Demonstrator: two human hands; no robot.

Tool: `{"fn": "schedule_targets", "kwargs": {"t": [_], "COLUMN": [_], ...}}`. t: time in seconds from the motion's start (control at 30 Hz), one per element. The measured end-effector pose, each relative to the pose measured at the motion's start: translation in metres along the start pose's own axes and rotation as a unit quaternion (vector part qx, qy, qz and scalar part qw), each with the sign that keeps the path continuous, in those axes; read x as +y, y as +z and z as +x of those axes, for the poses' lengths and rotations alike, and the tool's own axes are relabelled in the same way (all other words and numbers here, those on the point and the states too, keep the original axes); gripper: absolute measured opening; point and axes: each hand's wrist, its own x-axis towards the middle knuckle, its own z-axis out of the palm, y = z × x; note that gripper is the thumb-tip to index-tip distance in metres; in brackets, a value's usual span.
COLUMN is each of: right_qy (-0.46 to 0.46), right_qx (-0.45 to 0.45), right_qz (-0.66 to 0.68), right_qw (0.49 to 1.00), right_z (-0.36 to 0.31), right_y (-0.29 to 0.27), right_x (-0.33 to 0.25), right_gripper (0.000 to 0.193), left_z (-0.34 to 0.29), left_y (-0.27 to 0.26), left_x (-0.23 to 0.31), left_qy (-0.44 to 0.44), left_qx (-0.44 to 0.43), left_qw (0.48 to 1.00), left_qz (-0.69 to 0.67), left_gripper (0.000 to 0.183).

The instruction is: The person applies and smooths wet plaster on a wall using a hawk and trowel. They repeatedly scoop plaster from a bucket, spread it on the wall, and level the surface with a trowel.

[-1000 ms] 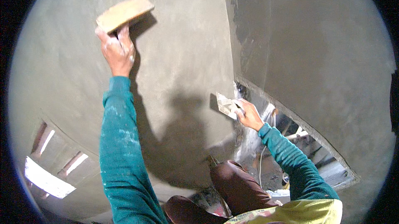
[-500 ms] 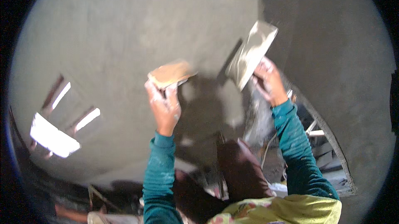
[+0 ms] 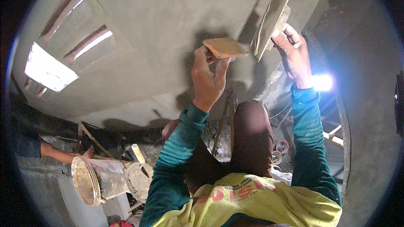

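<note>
My left hand (image 3: pixel 209 77) grips a flat, square orange-tan pad (image 3: pixel 227 47) from below, fingertips at its underside. The pad lies nearly level, close in front of a smooth grey plastered wall (image 3: pixel 155 25). Higher and to the right, my right hand (image 3: pixel 296 58) is closed around the block-like grip of a rectangular plastering float (image 3: pixel 269 22). The float is tilted on its long edge, its flat face turned toward the wall; whether it touches cannot be told. A small gap separates pad and float.
At lower left stands a tilted, mortar-smeared bucket (image 3: pixel 111 178); beside it a wooden-handled tool (image 3: pixel 138 153) rests by grey mortar (image 3: pixel 138 180). Another person's arm (image 3: pixel 61 155) reaches in there. A bright lamp (image 3: pixel 323 82) shines behind my right wrist. The wall has bright openings (image 3: pixel 49 68) at left.
The view has shifted, bringing the bucket, the other person's arm and the lamp into sight. Both hands sit higher in view, pad and float closer together, the float turned more edge-on.
</note>
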Motion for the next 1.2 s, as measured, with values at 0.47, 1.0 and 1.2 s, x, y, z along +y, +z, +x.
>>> {"fn": "schedule_targets", "kwargs": {"t": [0.47, 1.0, 1.2], "right_qy": [-0.446, -0.477, -0.484], "right_qx": [-0.200, -0.270, -0.292], "right_qz": [-0.455, -0.446, -0.460], "right_qw": [0.744, 0.708, 0.685], "right_z": [0.012, 0.019, -0.006], "right_y": [0.035, 0.032, 0.057], "right_x": [0.007, 0.034, 0.022], "right_gripper": [0.045, 0.047, 0.041], "left_z": [-0.011, -0.003, 0.004], "left_y": [-0.027, -0.058, -0.058], "left_x": [0.003, 0.006, 0.011], "left_qy": [0.031, -0.088, -0.090], "left_qx": [0.015, -0.071, -0.034], "left_qw": [0.998, 0.994, 0.991], "left_qz": [0.055, -0.009, 0.093], "left_gripper": [0.041, 0.046, 0.040]}}
